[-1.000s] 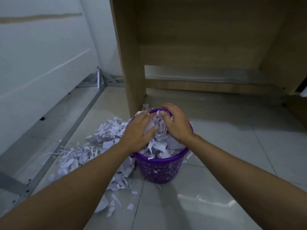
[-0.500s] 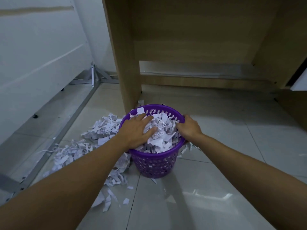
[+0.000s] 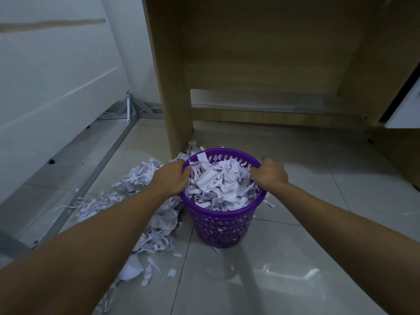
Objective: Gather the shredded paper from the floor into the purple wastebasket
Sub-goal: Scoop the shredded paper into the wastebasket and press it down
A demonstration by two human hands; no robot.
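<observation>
While the purple wastebasket (image 3: 223, 221) stands upright on the tiled floor (image 3: 295, 258), with its long axis vertical and its open mouth pointing up, it is gripped at the rim from both sides. The left edge of the rim is held by the left hand (image 3: 171, 178), whose fingers are curled over it, and the right edge is held in the same way by the right hand (image 3: 271, 175). The basket is filled almost to the rim with shredded paper (image 3: 221, 186); small white pieces are also seen through the holes of its wall. A loose pile of paper strips (image 3: 145, 208) is spread on the floor just beside the basket, on its left, and reaches toward the camera. Directly behind the basket, the side panel of a wooden desk (image 3: 168, 87) is seen, and a few strips lie at its foot.
</observation>
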